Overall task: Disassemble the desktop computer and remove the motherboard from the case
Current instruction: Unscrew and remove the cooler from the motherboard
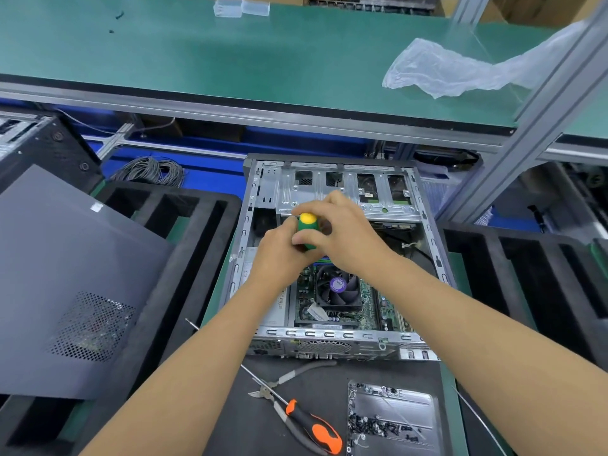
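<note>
Head view: both my forearms reach forward over the open case (332, 337), meeting above its middle. My left grip (279, 255) is curled round the lower part of a screwdriver handle (307, 227), and my right grip (342, 232) wraps it from the other side, fingers bent over the top, so both are clamped on it. The handle is stubby, green with a rounded yellow cap; I cannot see its shaft.

The counter (230, 57) is a smooth green mat with a grey metal edge. Left of the case a flat grey side panel (75, 278), punched with a patch of small round holes, lies on black foam (197, 225) with long slots. The case is bare stamped steel with slotted rims, lying on its side just ahead of me. Inside it the motherboard (371, 307) is green and crowded, a black fan (339, 287) with a purple label seated on it. Near me lie an orange-and-black screwdriver (312, 422), thin pliers (283, 380) and a clear tray (394, 419) of dark screws. A crumpled clear bag (441, 70) sits far right.
</note>
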Demonstrator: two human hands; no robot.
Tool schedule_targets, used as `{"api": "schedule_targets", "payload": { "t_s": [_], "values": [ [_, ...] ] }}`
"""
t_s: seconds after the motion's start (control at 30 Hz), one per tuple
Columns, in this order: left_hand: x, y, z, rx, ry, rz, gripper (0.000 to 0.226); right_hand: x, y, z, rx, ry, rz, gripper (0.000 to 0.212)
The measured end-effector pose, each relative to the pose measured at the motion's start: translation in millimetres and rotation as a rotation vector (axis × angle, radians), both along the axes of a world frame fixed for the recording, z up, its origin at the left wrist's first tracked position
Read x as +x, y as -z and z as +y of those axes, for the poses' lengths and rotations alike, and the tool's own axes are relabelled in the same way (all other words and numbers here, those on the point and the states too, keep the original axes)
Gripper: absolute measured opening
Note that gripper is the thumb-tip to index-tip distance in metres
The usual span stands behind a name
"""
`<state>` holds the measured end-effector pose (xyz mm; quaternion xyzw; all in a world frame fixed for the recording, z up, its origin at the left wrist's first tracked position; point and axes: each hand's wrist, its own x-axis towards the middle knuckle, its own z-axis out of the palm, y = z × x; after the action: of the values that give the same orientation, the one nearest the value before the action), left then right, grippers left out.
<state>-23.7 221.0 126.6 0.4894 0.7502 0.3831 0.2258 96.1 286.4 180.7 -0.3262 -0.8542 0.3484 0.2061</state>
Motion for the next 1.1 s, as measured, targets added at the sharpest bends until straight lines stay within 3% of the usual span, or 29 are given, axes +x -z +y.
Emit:
{"api": "schedule_targets", "payload": {
  "t_s": [0.13,0.27,0.5,0.7,0.8,1.1],
  "values": [
    [-2,1,-3,0.032,0.03,-0.033,0.039,0,4,-1,0.064,0.043,0.043,0.032],
    [-5,4,-6,0.026,0.137,0.022,0.026,4,0,4,0.057,-0.063,-0.016,0.033],
    [-4,-1,-5,0.012,0.042,0.015,0.041,5,-3,6,-0.069,-0.18,-0.123,0.05],
    [-1,-2,-2,-0.013,-0.023,0.034,0.039,3,9,1,-0.027,0.021,0.026,0.045],
    [-2,1,-3,0.006,0.062,0.034,0.038,8,11,6,0.005,0.039,0.052,0.031],
    [4,0,-5,0.097,0.265,0.05,0.032,34,12,14,0.037,0.1,0.087,0.029]
  ]
}}
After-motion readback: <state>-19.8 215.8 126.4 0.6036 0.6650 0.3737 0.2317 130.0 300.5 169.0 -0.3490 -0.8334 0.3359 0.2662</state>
